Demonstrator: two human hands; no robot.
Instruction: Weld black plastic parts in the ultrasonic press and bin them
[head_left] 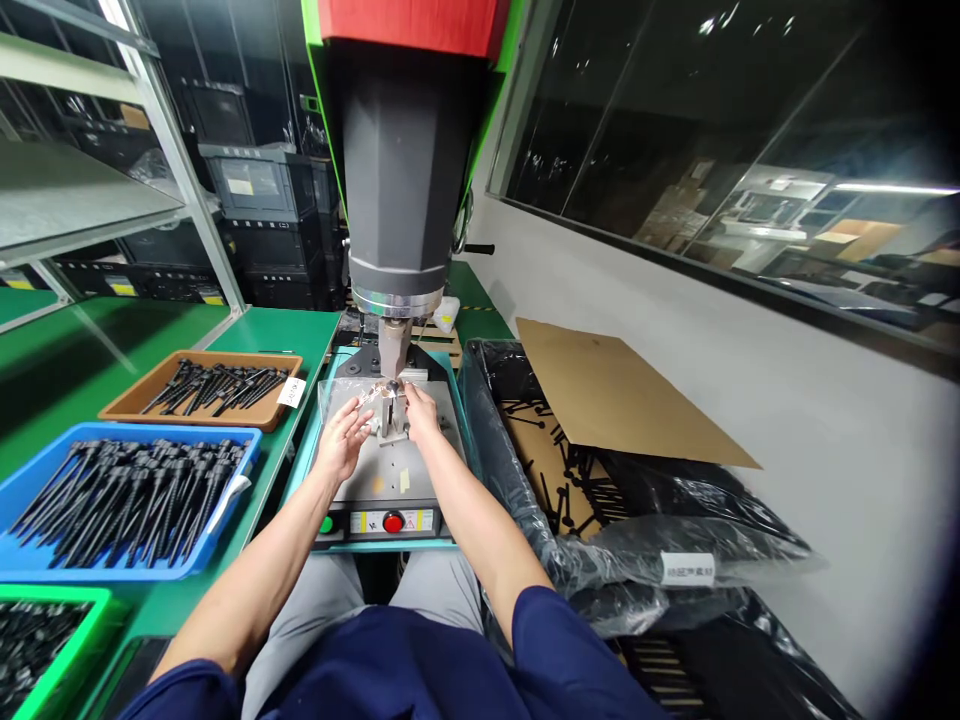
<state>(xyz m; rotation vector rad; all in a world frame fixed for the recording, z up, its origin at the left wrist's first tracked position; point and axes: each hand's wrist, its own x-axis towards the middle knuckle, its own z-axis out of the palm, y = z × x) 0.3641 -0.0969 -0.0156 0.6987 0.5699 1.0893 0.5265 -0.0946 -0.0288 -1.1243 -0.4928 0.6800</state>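
My left hand is at the left of a small metal fixture, its fingers apart and nothing visible in them. My right hand is at the fixture's right side, fingers curled together near its top; what they hold, if anything, is too small to make out. A small dark part shows at the fixture's top, right under the metal tip of the press machine. A clear plastic sheet stands by my left fingers. The fixture is on the machine's grey base plate.
Left on the green table are a brown tray and a blue tray of black rod-like parts, plus a green bin. A red button and green button front the base. Right stands a plastic-lined box under cardboard.
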